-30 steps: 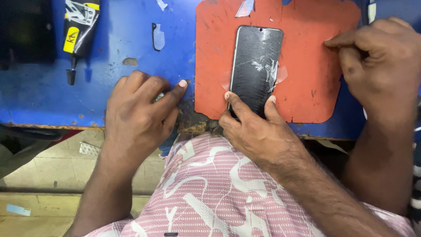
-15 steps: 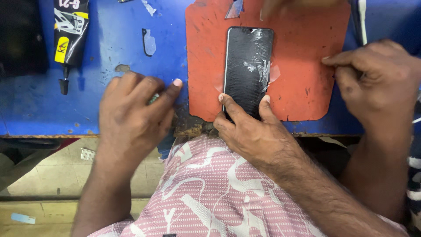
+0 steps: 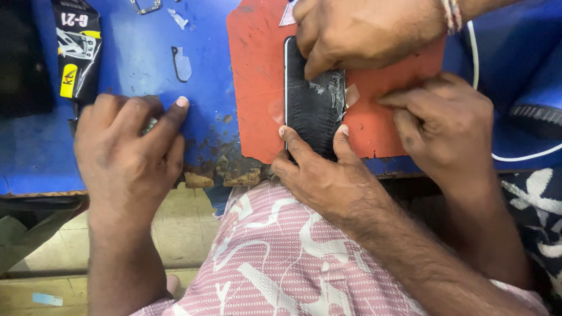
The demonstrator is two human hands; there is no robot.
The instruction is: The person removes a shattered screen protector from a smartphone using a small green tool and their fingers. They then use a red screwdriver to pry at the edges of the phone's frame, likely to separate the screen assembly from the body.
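Note:
A black phone [image 3: 313,111] with a cracked face lies on a red mat [image 3: 257,88] on the blue table [image 3: 134,76]. My right hand [image 3: 328,175] grips the phone's near end between thumb and forefinger. My left hand [image 3: 129,152] rests palm down on the table left of the mat, fingers curled together, with a small grey thing barely showing under them. Another person's hand with a wrist string [image 3: 363,32] presses on the phone's far end. A second hand of someone else [image 3: 445,129] rests its fingertips on the mat just right of the phone.
A black pouch with yellow marks [image 3: 79,55] lies at the far left of the table. A small clear part [image 3: 181,63] and a metal frame piece [image 3: 146,6] sit near it. A white cable [image 3: 515,157] runs along the right. The table's front edge is chipped [image 3: 225,172].
A hand with a wrist string has come in from the top and now covers the phone's far end. My right hand keeps its hold, and my left hand stays on the table.

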